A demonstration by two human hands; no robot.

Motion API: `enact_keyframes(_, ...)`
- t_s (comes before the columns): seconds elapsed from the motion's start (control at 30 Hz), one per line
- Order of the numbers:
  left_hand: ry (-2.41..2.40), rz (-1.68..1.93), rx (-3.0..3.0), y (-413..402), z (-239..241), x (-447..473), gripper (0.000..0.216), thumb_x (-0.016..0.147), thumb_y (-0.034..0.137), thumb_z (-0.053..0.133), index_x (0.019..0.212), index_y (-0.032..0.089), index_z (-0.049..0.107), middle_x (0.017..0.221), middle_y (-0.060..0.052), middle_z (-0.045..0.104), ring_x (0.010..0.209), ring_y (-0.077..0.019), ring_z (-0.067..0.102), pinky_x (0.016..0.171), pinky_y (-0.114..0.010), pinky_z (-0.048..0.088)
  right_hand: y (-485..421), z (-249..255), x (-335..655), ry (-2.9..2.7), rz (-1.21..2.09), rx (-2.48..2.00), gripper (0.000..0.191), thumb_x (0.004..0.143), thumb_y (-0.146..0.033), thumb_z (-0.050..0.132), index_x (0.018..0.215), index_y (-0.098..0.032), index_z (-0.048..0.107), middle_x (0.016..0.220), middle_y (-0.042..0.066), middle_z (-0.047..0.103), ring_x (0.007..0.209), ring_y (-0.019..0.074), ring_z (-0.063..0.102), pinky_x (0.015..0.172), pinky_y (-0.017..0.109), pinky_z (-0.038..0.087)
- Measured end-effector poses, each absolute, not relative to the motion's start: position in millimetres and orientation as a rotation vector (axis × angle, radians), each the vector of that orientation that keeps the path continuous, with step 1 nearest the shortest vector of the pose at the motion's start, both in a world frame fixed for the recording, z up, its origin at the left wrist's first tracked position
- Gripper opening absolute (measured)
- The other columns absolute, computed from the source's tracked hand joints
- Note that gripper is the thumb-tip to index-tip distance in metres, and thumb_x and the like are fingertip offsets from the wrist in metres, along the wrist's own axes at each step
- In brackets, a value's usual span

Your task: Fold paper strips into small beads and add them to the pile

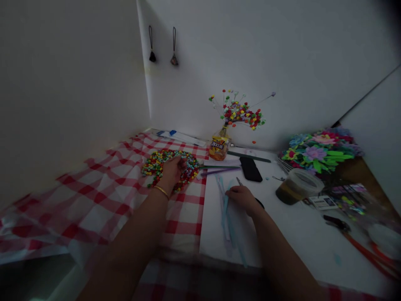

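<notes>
My left hand [173, 169], with a gold bangle at the wrist, is over a heap of small colourful folded paper stars [153, 163] on the checked cloth. Its fingers are curled together, and what they hold, if anything, is too small to make out. On the white board my right hand [243, 197] pinches a light blue paper strip [226, 201] at its fingertips. More pale blue strips [233, 234] lie below it. Partly under that hand is a pair of scissors [239, 181], with a tip and part of a dark handle showing.
Behind stands a bottle [218, 148] with star-tipped stems. A black phone [250, 169], green and purple strips [221, 169], and a plastic cup of dark liquid [291, 188] lie beyond my right hand. Pliers [338, 223] and pipe-cleaner flowers [316, 152] are at right.
</notes>
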State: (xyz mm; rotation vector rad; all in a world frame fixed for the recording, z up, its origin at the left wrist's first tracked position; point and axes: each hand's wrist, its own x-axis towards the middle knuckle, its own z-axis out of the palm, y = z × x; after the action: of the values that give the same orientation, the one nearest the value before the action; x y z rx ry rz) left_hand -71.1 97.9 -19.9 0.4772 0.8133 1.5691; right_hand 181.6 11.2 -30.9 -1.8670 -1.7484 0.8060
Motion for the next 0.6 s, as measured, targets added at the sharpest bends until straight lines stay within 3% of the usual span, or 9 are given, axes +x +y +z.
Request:
enact_keyframes(0.23, 0.802, 1.562, 0.595, 92.8, -16.1, -69.4, 0.013, 0.073, 0.017, 0.060, 0.082, 0.017, 0.051, 0.065, -0.003, 0.068, 0.059, -0.0163, 0.066, 0.064, -0.032, 0.052, 8.6, -29.7, 187.5, -1.510, 1.013, -1.704, 0.023, 0.066, -0.039, 0.059, 0.056, -0.018, 0.057, 0.048, -0.005, 0.047, 0.048, 0.0120, 0.043, 0.051, 0.026, 0.031)
enact_keyframes(0.43, 0.840, 1.547, 0.873, 86.8, -18.6, -52.7, 0.023, 0.072, 0.036, 0.062, 0.082, 0.016, 0.057, 0.074, -0.005, 0.069, 0.071, -0.0158, 0.066, 0.074, -0.032, 0.050, 6.8, -30.0, 184.0, -1.270, 1.096, -1.563, 0.027, 0.061, -0.038, 0.068, 0.051, -0.018, 0.052, 0.042, -0.009, 0.039, 0.042, 0.0079, 0.032, 0.048, 0.025, 0.025)
enact_keyframes(0.5, 0.870, 1.467, 1.047, 79.6, -21.7, -39.9, 0.027, 0.072, 0.042, 0.060, 0.079, 0.015, 0.061, 0.072, -0.004, 0.068, 0.068, -0.0160, 0.065, 0.073, -0.031, 0.049, 5.4, -28.3, 182.3, -1.186, 1.147, -1.484, 0.028, 0.060, -0.037, 0.071, 0.051, -0.018, 0.052, 0.044, -0.009, 0.042, 0.043, 0.0078, 0.036, 0.049, 0.025, 0.029)
enact_keyframes(0.6, 0.905, 1.245, 1.377, 63.4, -25.9, -21.7, 0.021, 0.070, 0.036, 0.063, 0.069, 0.015, 0.066, 0.064, -0.003, 0.067, 0.065, -0.0171, 0.062, 0.069, -0.030, 0.048, 3.3, -22.3, 182.4, -1.046, 1.246, -1.340, 0.024, 0.060, -0.037, 0.072, 0.059, -0.018, 0.056, 0.056, -0.004, 0.056, 0.055, 0.0112, 0.050, 0.060, 0.027, 0.041)
